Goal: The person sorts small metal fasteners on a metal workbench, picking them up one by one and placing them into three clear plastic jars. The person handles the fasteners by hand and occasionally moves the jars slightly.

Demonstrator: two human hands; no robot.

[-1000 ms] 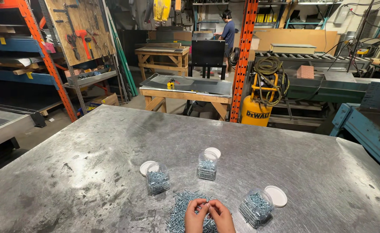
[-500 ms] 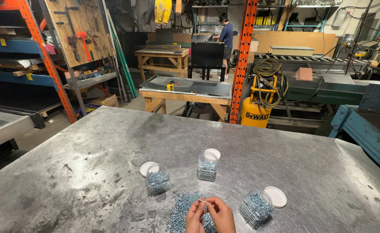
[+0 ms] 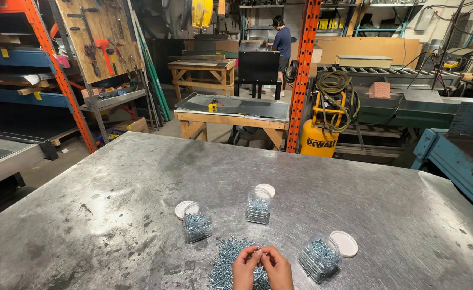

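Note:
My left hand (image 3: 246,269) and my right hand (image 3: 277,268) meet fingertip to fingertip at the bottom edge of the view, above a loose pile of small silver screws (image 3: 227,261). Both pinch something tiny between them, probably a screw, too small to tell. Three clear open jars partly filled with screws stand around the pile: a left jar (image 3: 196,223), a middle jar (image 3: 258,206) and a tilted right jar (image 3: 319,258). A white lid lies by each: left lid (image 3: 181,208), middle lid (image 3: 266,189), right lid (image 3: 344,243).
Everything rests on a scuffed metal table (image 3: 140,193). Beyond it stand a wooden workbench (image 3: 231,114), an orange rack post (image 3: 301,75), a yellow compressor (image 3: 320,137), a blue machine (image 3: 457,156) at right and a tool pegboard (image 3: 94,37). A person (image 3: 280,43) works far back.
My hands stay together over the screw pile, with only slight finger shifts. The view has tilted a little. Jars and lids have not moved.

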